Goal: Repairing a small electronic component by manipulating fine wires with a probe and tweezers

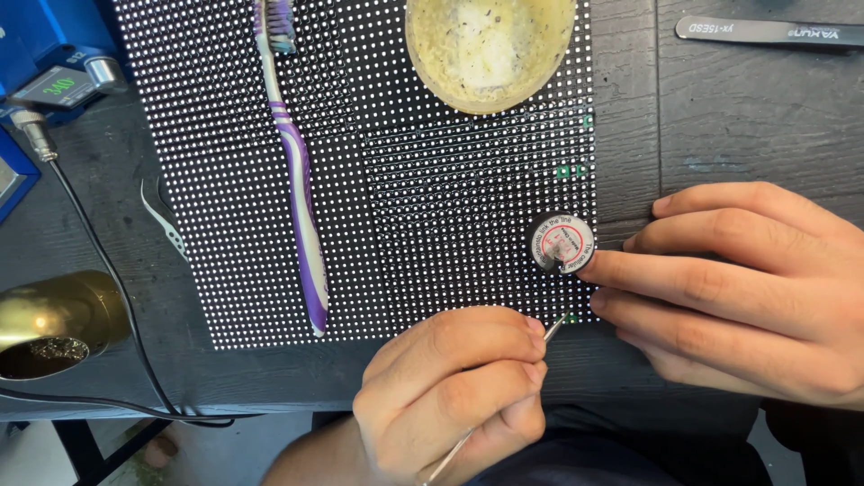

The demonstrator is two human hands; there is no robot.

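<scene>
Soft, even daylight, sharp focus throughout; glare on the brass cup [54, 319], faint shadows beneath the hands.

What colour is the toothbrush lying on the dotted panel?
The toothbrush is purple with white stripes, seen clearly in the head view.

The LED panel [360, 180] is black, covered in a regular grid of small white dots. The toothbrush [301, 216] on it is purple with white stripes. The round dish [490, 49] is cloudy yellow. The small disc [562, 244] is silver-rimmed with red marks. The tweezers [769, 31] are dark grey, and the brass holder [54, 324] is shiny gold.
</scene>
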